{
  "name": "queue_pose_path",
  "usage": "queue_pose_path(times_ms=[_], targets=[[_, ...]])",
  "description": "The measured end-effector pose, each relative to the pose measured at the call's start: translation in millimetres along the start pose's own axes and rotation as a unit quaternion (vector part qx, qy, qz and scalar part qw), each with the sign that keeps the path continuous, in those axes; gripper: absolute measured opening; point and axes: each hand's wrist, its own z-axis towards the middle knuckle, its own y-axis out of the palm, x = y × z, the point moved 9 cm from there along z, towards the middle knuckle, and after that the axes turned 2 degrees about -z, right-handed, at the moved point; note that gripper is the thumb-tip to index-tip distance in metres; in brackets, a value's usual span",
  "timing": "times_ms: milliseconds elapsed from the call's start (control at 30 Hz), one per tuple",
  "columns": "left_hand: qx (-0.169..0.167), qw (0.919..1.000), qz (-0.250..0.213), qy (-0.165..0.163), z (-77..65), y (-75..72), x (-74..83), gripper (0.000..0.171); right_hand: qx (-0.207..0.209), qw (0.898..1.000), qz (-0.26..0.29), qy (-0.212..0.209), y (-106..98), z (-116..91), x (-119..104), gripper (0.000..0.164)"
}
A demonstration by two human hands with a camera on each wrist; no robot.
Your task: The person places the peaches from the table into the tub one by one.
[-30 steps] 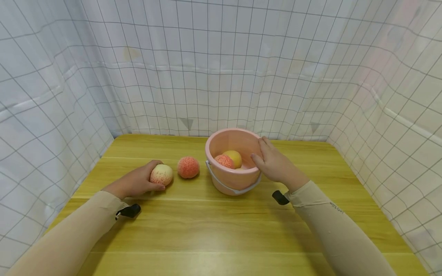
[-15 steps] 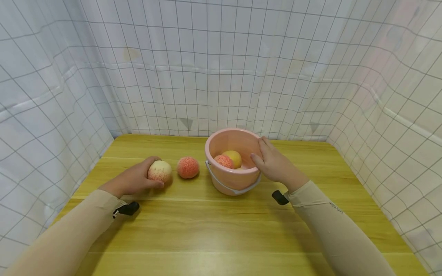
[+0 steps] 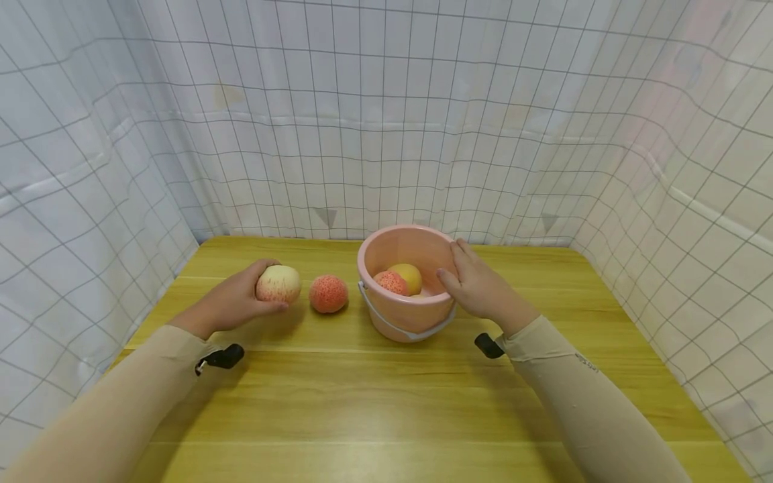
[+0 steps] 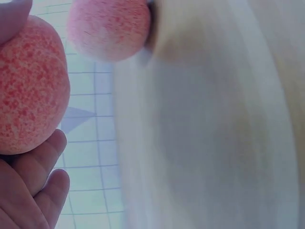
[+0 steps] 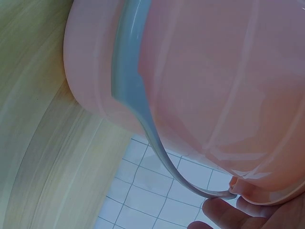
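My left hand [image 3: 232, 300] grips a cream peach with red speckles [image 3: 279, 284], thumb on the near side, and holds it above the table. In the left wrist view the speckled side of that peach [image 4: 31, 88] fills the left edge. A redder peach [image 3: 329, 294] lies on the table just right of it. A pink bucket [image 3: 401, 316] stands upright in the middle, its grey-white handle [image 5: 128, 71] hanging down the near side. Inside are a speckled peach [image 3: 391, 282] and a yellow round fruit [image 3: 408, 277]. My right hand [image 3: 486, 287] holds the bucket's right rim.
The wood-grain table [image 3: 362, 402] reaches back to a white curtain with a dark grid [image 3: 386, 147], which also hangs at both sides. A black wrist device [image 3: 226, 356] sits under the left sleeve, and another black device [image 3: 488, 345] under the right.
My left hand has lifted the cream peach off the table, upward and slightly left, away from the redder peach. My right hand and the bucket have stayed in place.
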Motion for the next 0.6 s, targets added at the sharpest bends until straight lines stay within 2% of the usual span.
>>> queue_pose_path(times_ms=[600], targets=[[0.021,0.9996,-0.018,0.01,17.3,-17.1,34.1,0.081,-0.001,1.0,0.007,-0.001,-1.8,-0.7,-3.0,0.08]])
